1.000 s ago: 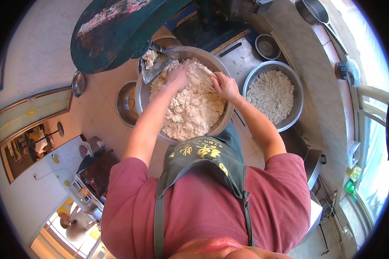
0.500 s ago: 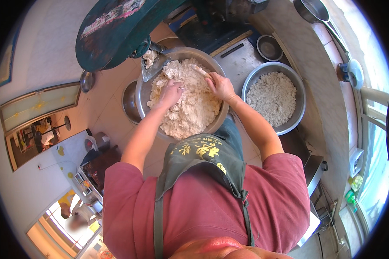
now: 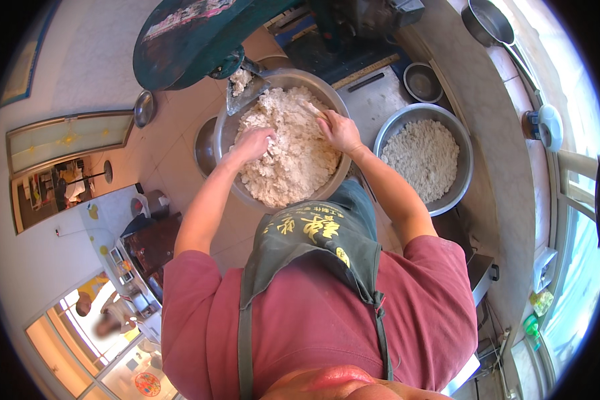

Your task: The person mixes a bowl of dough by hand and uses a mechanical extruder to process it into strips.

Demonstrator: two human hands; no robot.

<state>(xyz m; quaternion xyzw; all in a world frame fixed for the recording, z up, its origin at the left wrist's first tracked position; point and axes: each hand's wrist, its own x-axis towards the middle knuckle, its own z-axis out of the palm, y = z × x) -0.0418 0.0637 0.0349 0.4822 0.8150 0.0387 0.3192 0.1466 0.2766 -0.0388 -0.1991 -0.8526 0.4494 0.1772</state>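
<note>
At the frame's upper centre, dough [image 3: 290, 167] sat in a metal bowl [image 3: 229, 127], looking soft, crumbly and probably heavy, best scooped from beneath. The left hand [image 3: 253, 144] curled against it, its grip unclear; the right hand [image 3: 342, 132] seemingly grasped a pale strip [image 3: 311, 109].

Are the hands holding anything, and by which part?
The right hand seems to hold a pale narrow thing by its near end; too unclear to name. The left hand touches the crumbly mixture; whether it grips any is unclear.
</note>
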